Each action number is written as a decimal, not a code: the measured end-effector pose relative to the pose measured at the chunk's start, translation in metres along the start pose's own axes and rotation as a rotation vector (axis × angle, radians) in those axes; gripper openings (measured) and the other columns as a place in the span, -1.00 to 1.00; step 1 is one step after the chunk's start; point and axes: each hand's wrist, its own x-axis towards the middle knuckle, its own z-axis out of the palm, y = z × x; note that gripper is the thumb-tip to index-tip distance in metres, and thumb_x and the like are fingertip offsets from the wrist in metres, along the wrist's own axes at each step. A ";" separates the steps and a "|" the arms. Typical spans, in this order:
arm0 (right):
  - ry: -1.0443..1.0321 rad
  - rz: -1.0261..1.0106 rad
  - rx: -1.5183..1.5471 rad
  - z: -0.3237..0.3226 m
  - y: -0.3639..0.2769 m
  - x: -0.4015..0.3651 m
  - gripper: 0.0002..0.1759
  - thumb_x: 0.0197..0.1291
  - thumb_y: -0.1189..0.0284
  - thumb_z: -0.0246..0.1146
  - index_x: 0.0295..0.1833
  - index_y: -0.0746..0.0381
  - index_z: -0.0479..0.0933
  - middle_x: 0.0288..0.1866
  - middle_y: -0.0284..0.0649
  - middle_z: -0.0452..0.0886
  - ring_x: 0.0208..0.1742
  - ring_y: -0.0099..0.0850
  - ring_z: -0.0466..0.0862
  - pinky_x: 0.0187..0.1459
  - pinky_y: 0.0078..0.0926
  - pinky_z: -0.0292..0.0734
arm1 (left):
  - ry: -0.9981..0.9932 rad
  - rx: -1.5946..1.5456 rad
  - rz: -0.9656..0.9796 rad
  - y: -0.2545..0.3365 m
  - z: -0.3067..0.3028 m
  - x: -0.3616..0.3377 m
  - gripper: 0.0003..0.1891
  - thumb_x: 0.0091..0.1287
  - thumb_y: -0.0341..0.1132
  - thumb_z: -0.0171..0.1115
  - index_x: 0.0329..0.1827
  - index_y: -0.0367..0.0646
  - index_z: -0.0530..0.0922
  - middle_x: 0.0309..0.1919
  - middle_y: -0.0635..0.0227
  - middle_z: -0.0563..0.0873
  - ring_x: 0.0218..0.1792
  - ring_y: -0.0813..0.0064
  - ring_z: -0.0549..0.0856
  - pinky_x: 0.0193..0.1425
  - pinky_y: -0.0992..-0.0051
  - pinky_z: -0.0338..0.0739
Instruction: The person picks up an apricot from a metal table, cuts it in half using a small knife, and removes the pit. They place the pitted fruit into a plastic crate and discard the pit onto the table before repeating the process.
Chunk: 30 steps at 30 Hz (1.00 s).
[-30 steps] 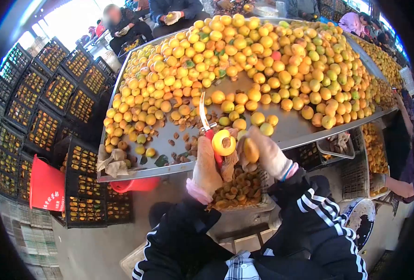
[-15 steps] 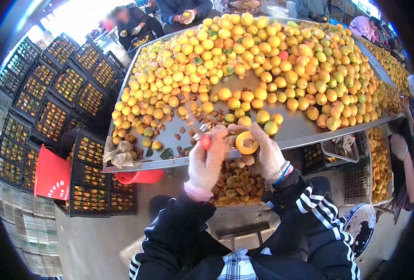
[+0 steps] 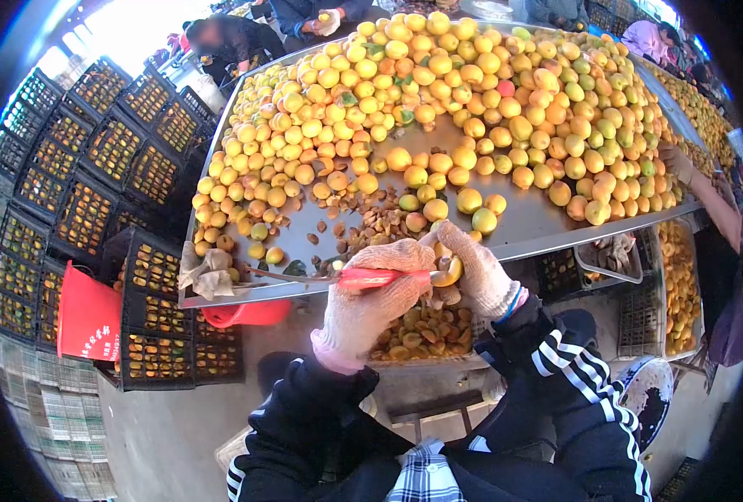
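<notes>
My left hand (image 3: 361, 303), in a knitted work glove, is closed around the red handle of a knife (image 3: 370, 279). The thin blade sticks out to the left, over the table's front rim. My gloved right hand (image 3: 482, 278) is closed on a cut apricot (image 3: 450, 273), mostly hidden by the fingers. Both hands meet at the fingertips, just in front of the metal table (image 3: 539, 248). Beyond them, brown apricot pits (image 3: 380, 226) lie on the tabletop. Whole apricots (image 3: 321, 109) are heaped behind. Below my hands, a crate holds apricot halves (image 3: 426, 335).
Black crates of fruit (image 3: 103, 151) are stacked at left, beside a red bucket (image 3: 91, 314). A second red bucket (image 3: 250, 315) sits under the table's front edge. At right, another person's arm (image 3: 706, 197) reaches to the heap. Other people sit across the table.
My left hand has turned, so the knife now points left instead of away. The apricot's cut face, earlier toward me, is now mostly covered. Another person's arm has come in at right.
</notes>
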 end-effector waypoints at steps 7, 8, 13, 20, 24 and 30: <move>0.158 -0.004 -0.195 0.013 -0.003 0.000 -0.43 0.48 -0.11 -0.09 -0.02 0.16 0.57 -0.24 -0.32 0.66 -0.32 -0.53 0.64 -0.32 -0.53 0.57 | 0.085 0.088 -0.005 -0.010 0.008 -0.006 -0.75 0.26 -0.55 0.38 0.00 -0.29 0.64 0.00 0.20 0.74 0.05 0.47 0.69 0.16 0.46 0.58; 0.204 0.057 -0.167 0.015 -0.006 -0.001 -0.44 0.48 -0.09 -0.07 -0.02 0.17 0.58 -0.22 -0.31 0.66 -0.26 -0.52 0.64 -0.22 -0.51 0.56 | 0.085 0.087 -0.003 -0.011 0.009 -0.007 -0.75 0.26 -0.55 0.38 0.00 -0.29 0.64 0.00 0.20 0.74 0.05 0.47 0.69 0.16 0.46 0.58; 0.235 -0.175 -0.126 0.003 0.023 0.015 -0.44 0.48 -0.06 -0.02 -0.05 0.23 0.59 -0.18 -0.27 0.68 -0.14 -0.47 0.63 0.00 -0.43 0.53 | 0.015 0.378 0.277 -0.023 0.015 -0.010 -0.65 0.19 -0.60 0.40 0.06 -0.30 0.65 0.00 0.21 0.75 0.05 0.40 0.71 0.19 0.42 0.56; 0.352 -0.025 0.251 0.011 0.041 0.025 -0.36 0.44 -0.13 0.03 -0.08 0.30 0.59 -0.22 -0.28 0.66 -0.14 -0.45 0.63 0.02 -0.44 0.55 | -0.130 0.651 0.406 -0.027 0.012 -0.002 -0.64 0.18 -0.61 0.39 0.07 -0.26 0.64 0.00 0.13 0.75 0.02 0.26 0.74 0.15 0.38 0.60; 0.350 -0.018 0.300 0.014 0.035 0.032 -0.40 0.47 -0.05 0.05 0.22 0.27 0.52 -0.08 -0.27 0.62 -0.08 -0.46 0.60 0.03 -0.46 0.52 | -0.018 0.600 0.498 -0.045 0.006 0.006 -0.69 0.25 -0.60 0.34 0.06 -0.28 0.65 0.00 0.16 0.75 0.01 0.33 0.73 0.13 0.41 0.60; 0.342 -0.008 0.086 0.028 0.025 0.030 -0.57 0.47 0.00 0.05 0.15 0.10 0.51 -0.21 -0.34 0.62 -0.37 -0.52 0.59 -0.38 -0.54 0.47 | 0.225 -0.028 0.072 -0.034 -0.016 0.020 -0.79 0.28 -0.57 0.29 -0.03 -0.26 0.64 -0.07 0.22 0.73 -0.15 0.44 0.69 -0.04 0.44 0.60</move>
